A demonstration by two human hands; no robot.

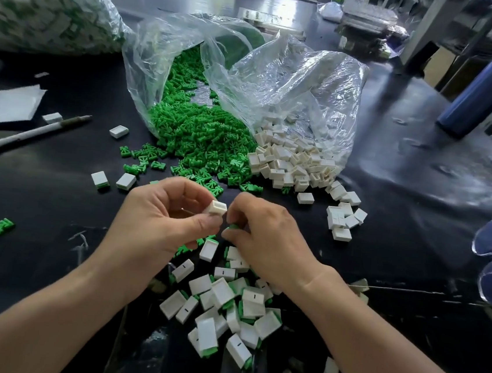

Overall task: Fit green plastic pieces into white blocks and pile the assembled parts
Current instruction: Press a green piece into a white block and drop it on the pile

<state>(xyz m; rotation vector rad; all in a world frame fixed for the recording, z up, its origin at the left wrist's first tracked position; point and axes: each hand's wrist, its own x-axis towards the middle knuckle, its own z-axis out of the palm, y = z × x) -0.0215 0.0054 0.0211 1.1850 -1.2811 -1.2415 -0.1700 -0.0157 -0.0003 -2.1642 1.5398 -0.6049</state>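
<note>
Head: bagged green pieces (201, 133), white blocks (290, 160)

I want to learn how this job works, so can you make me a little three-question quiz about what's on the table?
1. True or false: the left hand pinches a white block.
2. What do the right hand and its fingers hold? A) a pen B) a green piece C) a pair of glasses
3. Fill in the gap: the loose green pieces spill out of a clear plastic ____.

Key: 1 true. 2 B. 3 bag.
</note>
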